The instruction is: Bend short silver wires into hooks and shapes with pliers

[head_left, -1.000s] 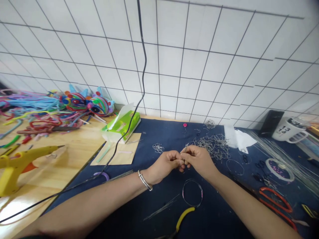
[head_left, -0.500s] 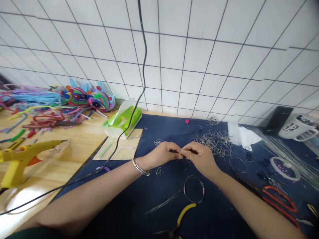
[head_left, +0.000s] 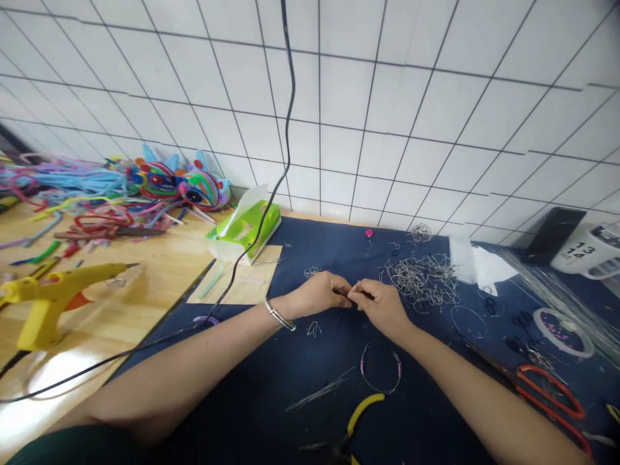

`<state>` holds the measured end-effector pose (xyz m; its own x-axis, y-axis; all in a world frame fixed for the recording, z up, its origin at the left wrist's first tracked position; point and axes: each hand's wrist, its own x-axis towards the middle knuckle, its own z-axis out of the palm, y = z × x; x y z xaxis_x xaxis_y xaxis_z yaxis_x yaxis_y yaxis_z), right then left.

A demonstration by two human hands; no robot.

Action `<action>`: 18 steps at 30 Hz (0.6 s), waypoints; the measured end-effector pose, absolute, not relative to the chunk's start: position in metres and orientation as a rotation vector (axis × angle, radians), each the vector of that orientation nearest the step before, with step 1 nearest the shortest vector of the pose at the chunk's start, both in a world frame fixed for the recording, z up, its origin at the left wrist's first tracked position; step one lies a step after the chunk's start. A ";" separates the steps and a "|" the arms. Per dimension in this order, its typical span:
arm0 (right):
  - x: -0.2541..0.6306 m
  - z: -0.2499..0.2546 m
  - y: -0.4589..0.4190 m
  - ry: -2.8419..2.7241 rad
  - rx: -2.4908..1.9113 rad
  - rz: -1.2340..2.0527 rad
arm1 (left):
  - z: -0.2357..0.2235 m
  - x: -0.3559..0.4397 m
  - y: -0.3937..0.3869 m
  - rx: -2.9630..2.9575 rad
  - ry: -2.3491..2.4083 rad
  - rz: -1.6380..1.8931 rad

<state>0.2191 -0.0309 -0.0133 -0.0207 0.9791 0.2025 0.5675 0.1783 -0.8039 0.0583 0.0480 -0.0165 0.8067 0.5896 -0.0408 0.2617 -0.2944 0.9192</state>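
Above the dark blue cloth, my left hand [head_left: 323, 292] and my right hand [head_left: 380, 302] meet fingertip to fingertip. Both are closed in a pinch. Whatever lies between the fingers is too small and too covered to name. Just below my left wrist is a little bunch of bent wires [head_left: 314, 329]; another small wire pile [head_left: 311, 272] is partly hidden behind that hand. To the right of my right hand spreads a large tangle of bent wire pieces [head_left: 421, 279]. Nearer me lie a wire ring with pink bits [head_left: 362, 367], straight wires [head_left: 322, 392] and yellow-handled pliers [head_left: 361, 410].
On the left are a yellow glue gun [head_left: 51, 303], colourful pipe cleaners [head_left: 82, 187] and a green tissue pack [head_left: 247, 229]. A black cable [head_left: 289, 116] hangs across. Orange-handled scissors [head_left: 552, 387], a round bead dish [head_left: 564, 332] and a white mug [head_left: 588, 252] stand right.
The view has tilted down a little and shifted. My hands stay together, fingers pinched closer to the tips. The small wire bunch below my left wrist has come into view.
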 end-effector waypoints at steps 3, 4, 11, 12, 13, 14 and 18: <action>0.225 -0.007 -0.028 -1.556 -1.487 0.803 | -0.007 0.054 0.052 1.739 0.619 0.424; 0.227 -0.004 -0.027 -1.489 -1.461 0.848 | -0.005 0.053 0.052 1.663 0.632 0.465; 0.214 0.021 -0.039 -1.243 -1.264 0.991 | 0.000 0.065 0.015 0.778 0.431 0.818; 0.208 0.024 -0.043 -1.263 -1.262 0.961 | 0.003 0.068 0.007 0.715 0.374 0.825; 0.203 0.027 -0.047 -1.292 -1.261 0.923 | 0.006 0.070 -0.001 0.666 0.335 0.827; 0.197 0.031 -0.051 -1.329 -1.262 0.875 | 0.010 0.071 -0.007 0.623 0.310 0.832; 0.178 0.043 -0.067 -1.482 -1.246 0.655 | 0.027 0.068 -0.021 0.490 0.316 0.906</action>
